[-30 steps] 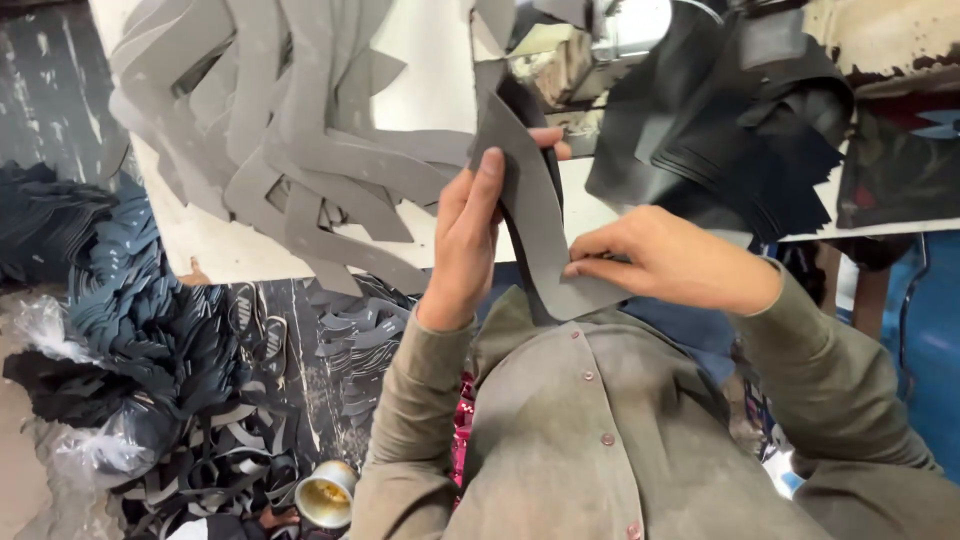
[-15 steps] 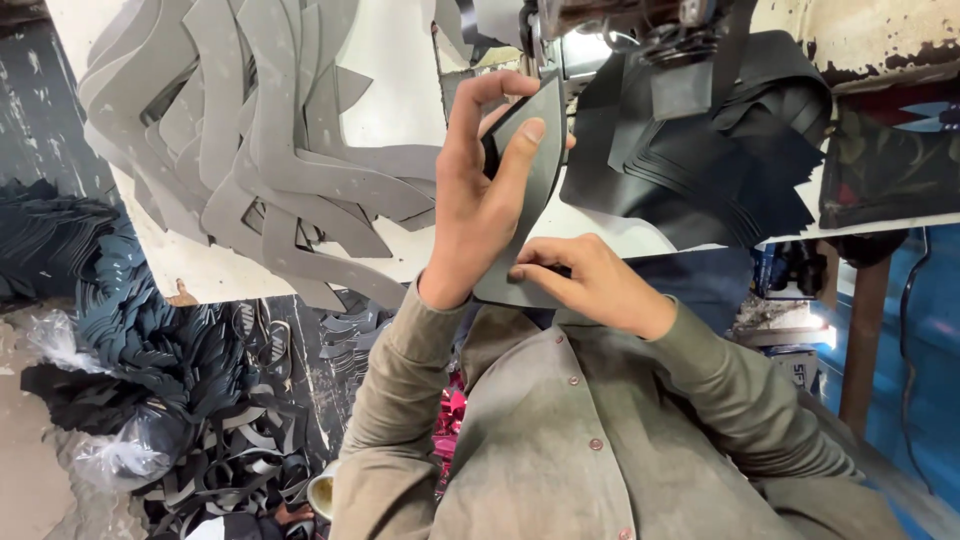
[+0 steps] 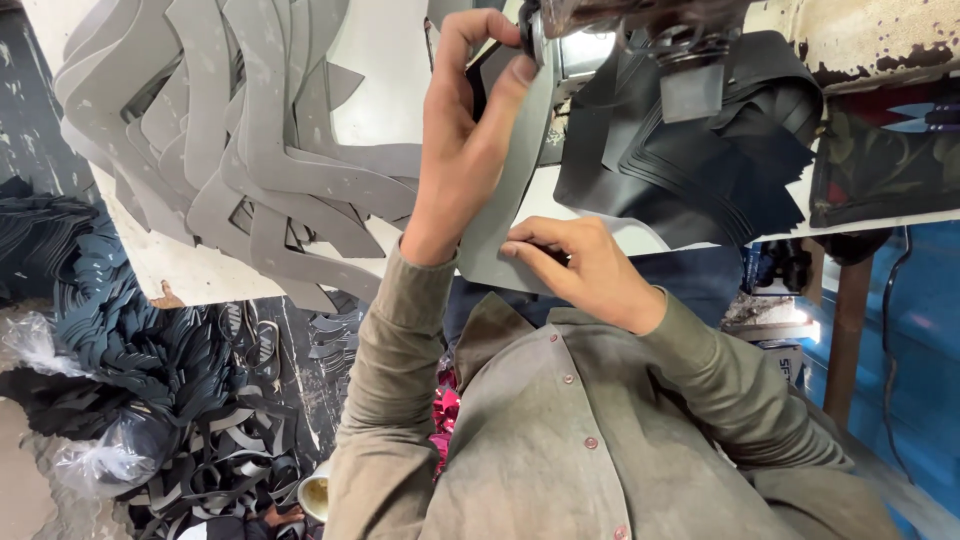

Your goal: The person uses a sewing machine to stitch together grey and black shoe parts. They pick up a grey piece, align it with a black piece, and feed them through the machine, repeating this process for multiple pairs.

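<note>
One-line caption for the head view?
Both hands, left and right, hold a grey strip at a sewing machine, grey pieces alongside.

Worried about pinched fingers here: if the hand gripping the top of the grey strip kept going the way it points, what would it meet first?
Probably the sewing machine's metal head: the left hand pinches the grey strip right beside it, though depth is unclear.
</note>
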